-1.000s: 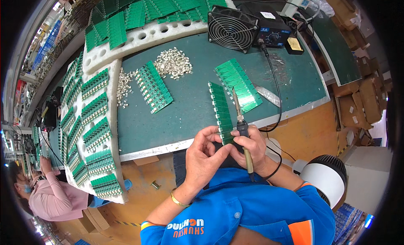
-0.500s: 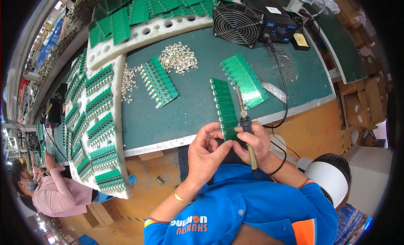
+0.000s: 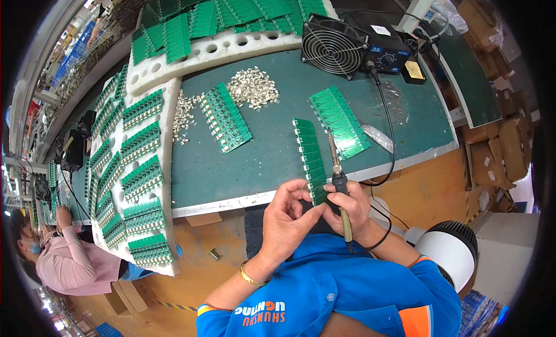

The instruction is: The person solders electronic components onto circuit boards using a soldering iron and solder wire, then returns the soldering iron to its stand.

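Observation:
My left hand (image 3: 288,214) pinches the lower end of a long green circuit board (image 3: 311,157), which stands tilted up over the bench's front edge. A row of small pale parts runs along the board's left edge. In my right hand (image 3: 351,210) is a soldering iron (image 3: 340,185), its tip pointing up and away, beside the board and apart from it. My right fingertips are close to the board's lower end; whether they touch it I cannot tell. A thin strand shows by my left fingers. Farther off lie a bare green board panel (image 3: 340,122) and a populated panel (image 3: 226,118).
Heaps of small white connectors (image 3: 252,86) lie on the green bench (image 3: 260,146). White foam trays (image 3: 168,192) hold rows of boards at left and back. A fan (image 3: 334,45) and soldering station (image 3: 387,56) stand at back right; the iron's cord (image 3: 394,128) loops down. Another person (image 3: 78,261) sits far left.
The whole view has shifted slightly, so the bench things appear a little lower and mostly farther right. Both hands keep the same hold on the circuit board and soldering iron.

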The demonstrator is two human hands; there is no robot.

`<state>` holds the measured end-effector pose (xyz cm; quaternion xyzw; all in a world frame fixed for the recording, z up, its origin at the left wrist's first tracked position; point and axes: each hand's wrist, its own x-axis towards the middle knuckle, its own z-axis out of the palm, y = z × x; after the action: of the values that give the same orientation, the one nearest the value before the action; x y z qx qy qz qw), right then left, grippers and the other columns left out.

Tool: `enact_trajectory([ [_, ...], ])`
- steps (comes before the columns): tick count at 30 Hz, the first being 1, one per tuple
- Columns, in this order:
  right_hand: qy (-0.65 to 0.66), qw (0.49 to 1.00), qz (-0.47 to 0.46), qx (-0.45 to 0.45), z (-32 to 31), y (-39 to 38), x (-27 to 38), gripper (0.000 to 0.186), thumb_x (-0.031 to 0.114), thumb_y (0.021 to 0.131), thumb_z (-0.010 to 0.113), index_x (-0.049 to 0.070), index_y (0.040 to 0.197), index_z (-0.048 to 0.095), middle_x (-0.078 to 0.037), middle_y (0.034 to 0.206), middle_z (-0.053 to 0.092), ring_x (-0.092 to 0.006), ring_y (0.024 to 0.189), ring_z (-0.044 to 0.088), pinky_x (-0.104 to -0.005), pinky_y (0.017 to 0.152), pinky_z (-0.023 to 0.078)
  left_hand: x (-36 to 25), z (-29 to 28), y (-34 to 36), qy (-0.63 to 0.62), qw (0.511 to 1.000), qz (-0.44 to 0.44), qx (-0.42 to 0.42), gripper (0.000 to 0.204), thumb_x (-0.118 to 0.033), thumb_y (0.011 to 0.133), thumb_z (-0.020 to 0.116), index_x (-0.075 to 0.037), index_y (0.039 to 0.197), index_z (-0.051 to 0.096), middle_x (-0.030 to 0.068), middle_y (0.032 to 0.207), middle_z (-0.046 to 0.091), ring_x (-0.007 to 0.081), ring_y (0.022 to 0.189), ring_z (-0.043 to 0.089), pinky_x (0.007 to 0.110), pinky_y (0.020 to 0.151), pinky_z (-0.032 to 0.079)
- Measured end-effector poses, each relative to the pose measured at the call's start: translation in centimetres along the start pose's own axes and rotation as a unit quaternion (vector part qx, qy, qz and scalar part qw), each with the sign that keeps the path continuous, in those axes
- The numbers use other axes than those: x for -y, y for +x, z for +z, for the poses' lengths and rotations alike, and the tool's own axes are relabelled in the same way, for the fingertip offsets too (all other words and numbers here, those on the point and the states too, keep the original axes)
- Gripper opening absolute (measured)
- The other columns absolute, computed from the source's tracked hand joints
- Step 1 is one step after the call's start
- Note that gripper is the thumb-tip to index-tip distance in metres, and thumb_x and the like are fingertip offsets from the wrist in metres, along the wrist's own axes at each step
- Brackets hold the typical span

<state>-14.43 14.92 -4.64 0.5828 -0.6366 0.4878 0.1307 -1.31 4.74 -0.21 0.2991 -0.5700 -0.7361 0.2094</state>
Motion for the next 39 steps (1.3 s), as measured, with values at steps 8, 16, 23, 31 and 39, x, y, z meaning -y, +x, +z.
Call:
enact_trajectory([
  [8,-0.006,1.0,-0.004,0.012,0.1,-0.2,0.2,0.053,0.002,0.067,0.081,0.012,0.11,0.051,-0.012,0.091,0.062,-0.0259,0.067,0.063,-0.0334,0.052,0.051,-0.2,-0.2,-0.3,0.017,1.0,0.005,-0.001,0.046,0.002,0.079,0.076,-0.004,0.119,0.054,-0.0023,0.097,0.062,-0.003,0.061,0.035,0.013,0.052,0.029],
  [16,0.013,1.0,-0.013,0.024,0.0,0.2,0.4,0.051,0.002,0.07,0.079,0.011,0.111,0.05,-0.013,0.094,0.062,-0.0271,0.07,0.064,-0.0345,0.054,0.052,-0.1,-0.4,-0.3,0.032,0.999,-0.007,0.008,0.049,0.001,0.078,0.077,-0.005,0.12,0.052,-0.0009,0.097,0.063,-0.003,0.061,0.036,0.012,0.053,0.032],
  [23,0.023,0.999,-0.016,0.028,0.0,0.4,0.2,0.051,0.0,0.069,0.077,0.011,0.111,0.05,-0.013,0.094,0.062,-0.028,0.071,0.064,-0.035,0.055,0.053,-0.1,-0.6,-0.3,0.029,1.0,-0.005,-0.003,0.048,-0.009,0.077,0.081,-0.004,0.117,0.055,-0.0017,0.09,0.063,-0.0006,0.061,0.037,0.015,0.051,0.035],
  [31,0.028,0.999,-0.016,0.027,0.0,0.8,0.4,0.051,-0.007,0.066,0.073,0.01,0.109,0.051,-0.014,0.092,0.063,-0.0282,0.071,0.064,-0.0359,0.057,0.052,-0.5,-2.6,-0.9,0.07,0.997,-0.011,-0.037,0.047,-0.01,0.078,0.08,-0.005,0.12,0.059,-0.0087,0.067,0.045,-0.0007,0.059,0.034,0.017,0.05,0.029],
  [39,0.026,0.998,-0.048,0.042,-0.2,1.0,0.4,0.054,-0.007,0.063,0.073,0.01,0.11,0.053,-0.012,0.087,0.059,-0.0265,0.066,0.059,-0.0362,0.055,0.049,-3.1,-4.0,2.8,-0.017,0.993,-0.096,-0.063,0.025,-0.012,0.09,0.068,0.002,0.109,0.062,-0.0054,0.078,0.06,-0.0002,0.069,0.048,0.018,0.059,0.037],
])
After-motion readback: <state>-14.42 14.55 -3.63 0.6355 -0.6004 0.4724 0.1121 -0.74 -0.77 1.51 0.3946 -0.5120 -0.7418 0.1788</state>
